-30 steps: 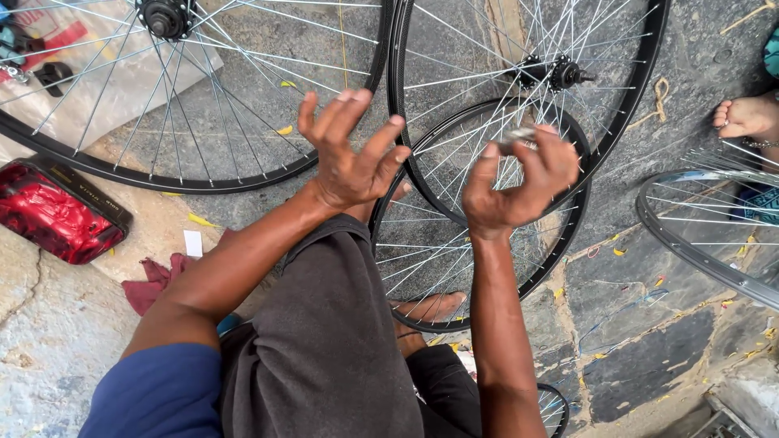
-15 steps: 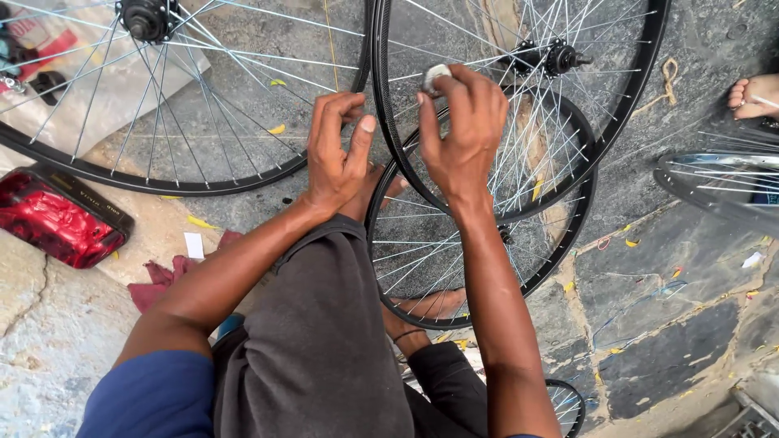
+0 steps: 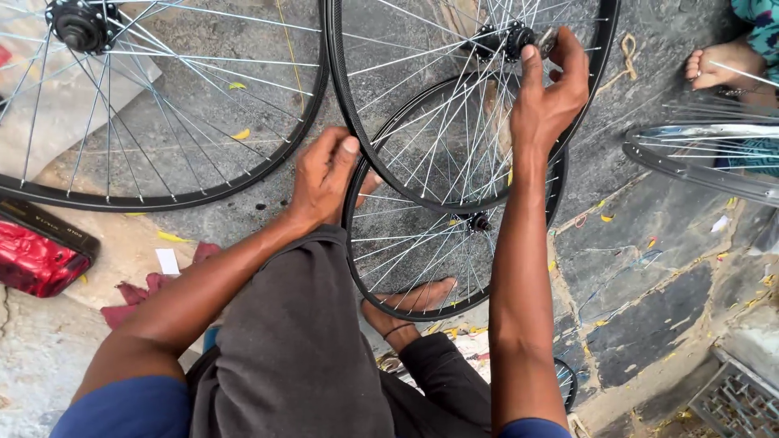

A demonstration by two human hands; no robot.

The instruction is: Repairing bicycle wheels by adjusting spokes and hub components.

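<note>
Covering everything, a floor of grey stone slabs [image 3: 649,268], littered with yellow scraps. Lying flat at far left, a big black-rimmed bicycle wheel [image 3: 243,174], its black hub [image 3: 81,24] near the far edge. Standing just right of it, a second wheel [image 3: 345,89] of like size, silver spokes fanning from a dark hub [image 3: 507,39] at the far middle. Resting beneath and nearer, a smaller wheel [image 3: 365,268], overlapped by the second wheel's rim, with a bare foot [image 3: 414,304] showing through its spokes. Filling the near middle, a bent knee in dark grey trousers [image 3: 292,349]. Entering from the right edge, part of a shiny silver rim [image 3: 698,166], and above it at far right another person's bare foot [image 3: 722,65]. Sitting at the near left edge, a red and black pack [image 3: 36,255], with a crumpled dark red rag [image 3: 130,304] just right of it.

Curled over the near-left rim of the second wheel, left hand [image 3: 324,178], fingers wrapped on the rim and thumb on top, pressing it. Reaching far to the hub, right hand [image 3: 552,97], thumb and fingertips pinching a small silvery metal piece [image 3: 545,39] held right against the hub. Too small to tell what kind of piece.
</note>
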